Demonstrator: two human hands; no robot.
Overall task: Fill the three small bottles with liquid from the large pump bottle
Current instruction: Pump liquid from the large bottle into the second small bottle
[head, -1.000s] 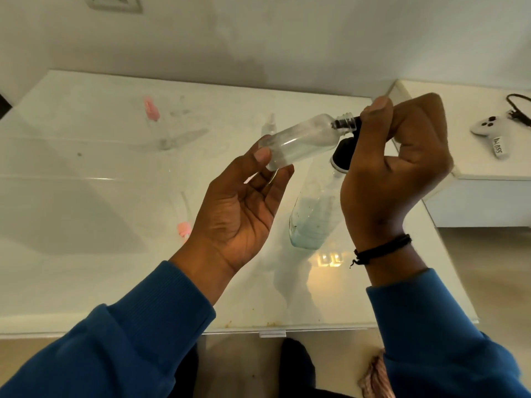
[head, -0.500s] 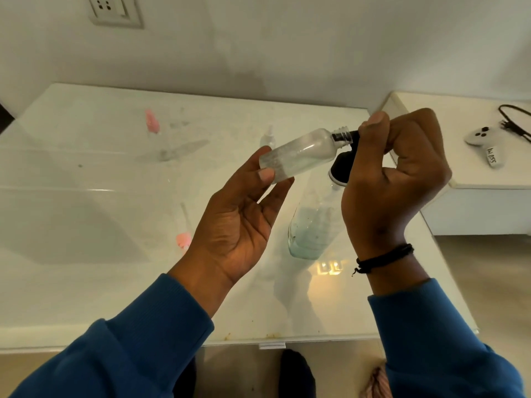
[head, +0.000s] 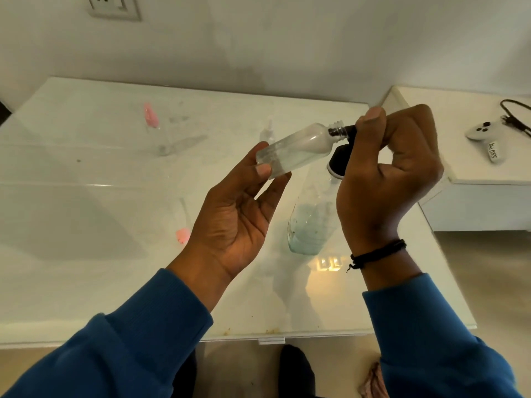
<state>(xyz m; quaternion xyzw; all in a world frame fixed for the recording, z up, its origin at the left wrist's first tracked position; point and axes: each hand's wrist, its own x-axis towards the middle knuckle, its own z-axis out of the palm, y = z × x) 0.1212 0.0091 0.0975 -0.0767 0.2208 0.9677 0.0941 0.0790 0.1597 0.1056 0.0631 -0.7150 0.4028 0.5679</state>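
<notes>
Far left, a wall socket (head: 114, 6) sits high on the pale wall, and below it the white counter (head: 86, 225) spreads wide and glossy, with smudges and soft grey shadows across its top. A pink cap (head: 150, 115) shows at the back left on a clear bottle (head: 159, 139) that is hard to make out against the surface. Nearer the front, a second pink piece (head: 183, 235) lies just beside the left wrist, and a thin clear stem runs up from it. Blue sleeves (head: 138, 334) frame the bottom of the view.

On to the left hand (head: 230, 222): palm up, fingers fairly straight, its grip a light pinch, with thumb and fingertips around the base of the small bottle (head: 296, 150). That bottle is held in the air, tilted, base low to the left and threaded neck high to the right, and its mouth meets the black pump head (head: 343, 156). Behind it a tiny clear bottle (head: 267, 133) stands on the counter.

The large bottle (head: 311, 222) stands on the counter under the pump, with pale blue liquid in its lower part. The right hand (head: 393, 173) has its grip curled tight over the pump head, thumb pressed on top by the spout, and a black band (head: 379, 252) circles the wrist. A warm glint reflects on the counter just below the large bottle.

Far right, a lower white shelf (head: 488, 179) carries a white controller (head: 485, 136) and a black cable (head: 514, 113). Beige floor (head: 488, 268) shows beneath it.
</notes>
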